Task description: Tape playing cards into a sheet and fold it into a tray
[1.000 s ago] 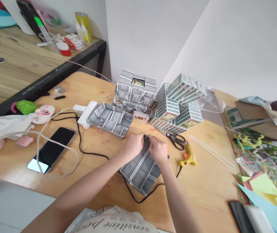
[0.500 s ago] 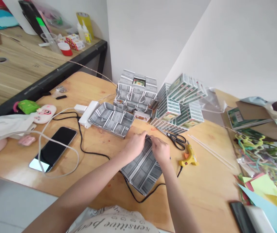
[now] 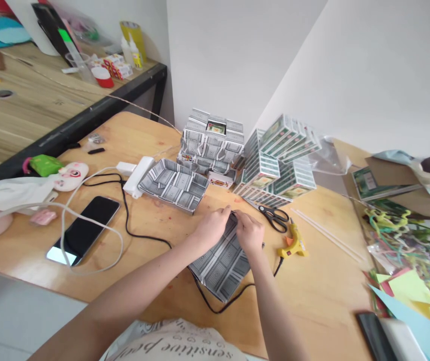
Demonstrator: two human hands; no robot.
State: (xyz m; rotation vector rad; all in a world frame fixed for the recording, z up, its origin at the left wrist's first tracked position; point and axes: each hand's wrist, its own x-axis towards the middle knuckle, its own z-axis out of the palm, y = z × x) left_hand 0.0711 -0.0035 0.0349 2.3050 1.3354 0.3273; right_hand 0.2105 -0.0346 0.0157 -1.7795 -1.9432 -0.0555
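A panel made of grey patterned playing cards [image 3: 218, 265] lies in front of me on the table. My left hand [image 3: 215, 224] pinches its far edge near the corner. Close beside it, my right hand [image 3: 250, 231] grips the same edge, fingers curled over it. The fingertips of both hands nearly meet, and the edge between them is partly hidden. Beyond my left hand sits an open tray of the same cards [image 3: 175, 184]. Behind that stands a box built from cards [image 3: 212, 140]. Black-handled scissors [image 3: 275, 215] and a yellow glue gun [image 3: 293, 243] lie right of my right hand.
Stacked green-and-white card boxes [image 3: 275, 165] stand at the back. Left are a phone [image 3: 87, 228], a white power strip [image 3: 138, 176] and looped cables. Clear glue sticks [image 3: 327, 234] lie at right, near colourful pipe cleaners [image 3: 406, 235] and paper sheets [image 3: 414, 296]. A black cord [image 3: 215, 310] runs under the panel.
Both hands keep their hold on the panel's far edge. The left fingers have shifted very slightly; the panel and the other things stay in place.
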